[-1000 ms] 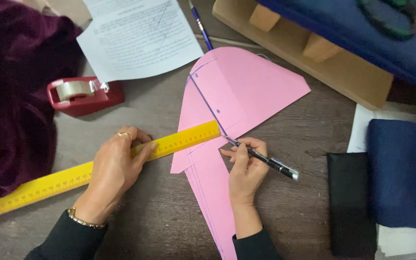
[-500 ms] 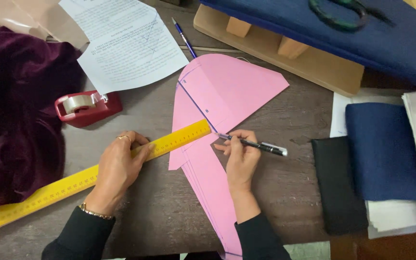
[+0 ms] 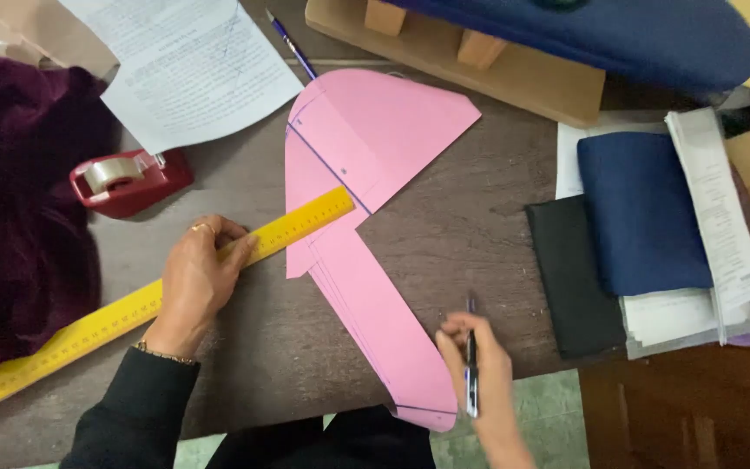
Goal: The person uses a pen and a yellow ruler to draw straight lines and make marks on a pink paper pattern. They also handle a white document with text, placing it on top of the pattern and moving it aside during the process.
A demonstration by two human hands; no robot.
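My left hand presses flat on a long yellow ruler that runs diagonally across the dark table, its far end resting on a pink paper pattern. The pattern has a wide curved top, a drawn blue line and a narrow tail reaching the table's near edge. My right hand holds a dark pen upright near the tail's lower end, to the right of the paper and away from the ruler.
A red tape dispenser and a printed sheet lie at upper left, beside purple velvet fabric. A blue pen lies above the pattern. Folded navy cloth, black fabric and papers sit right. A wooden block stands behind.
My right hand has lifted off the ruler's edge and drawn back toward me and to the right with the pen. The left hand still holds the ruler down.
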